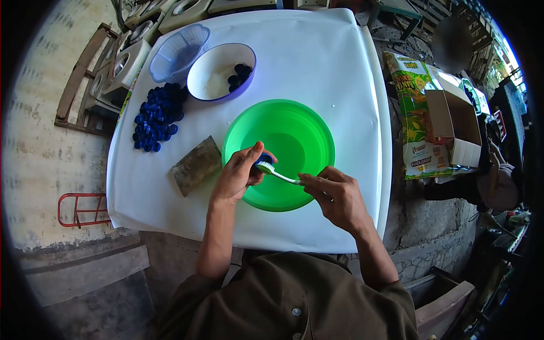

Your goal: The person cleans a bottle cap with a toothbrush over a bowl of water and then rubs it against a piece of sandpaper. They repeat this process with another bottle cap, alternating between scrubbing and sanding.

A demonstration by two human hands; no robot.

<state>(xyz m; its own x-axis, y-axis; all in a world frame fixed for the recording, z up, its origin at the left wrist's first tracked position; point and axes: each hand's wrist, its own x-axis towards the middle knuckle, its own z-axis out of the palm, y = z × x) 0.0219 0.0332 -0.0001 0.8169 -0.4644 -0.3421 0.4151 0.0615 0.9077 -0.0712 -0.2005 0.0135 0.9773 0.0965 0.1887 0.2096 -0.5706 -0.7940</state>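
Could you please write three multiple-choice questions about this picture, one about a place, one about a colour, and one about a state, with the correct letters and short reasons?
1. Where does the heap of small blue plastic bottle caps lie?
A. inside the green basin
B. on the white table, left of the green basin
C. in the cardboard box

2. What colour is the big round plastic basin under the hands?
A. green
B. red
C. white

3. What does the left hand hold?
A. nothing, it lies flat
B. the brownish block
C. a blue cap, against the brush

Answers:
1 B: the caps rest on the white table, beside the white bowl with a purple rim and the pale blue strainer basket.
2 A: the basin is bright green.
3 C: its fingers close on a blue cap, while the right hand holds a white toothbrush whose bristles touch the cap.
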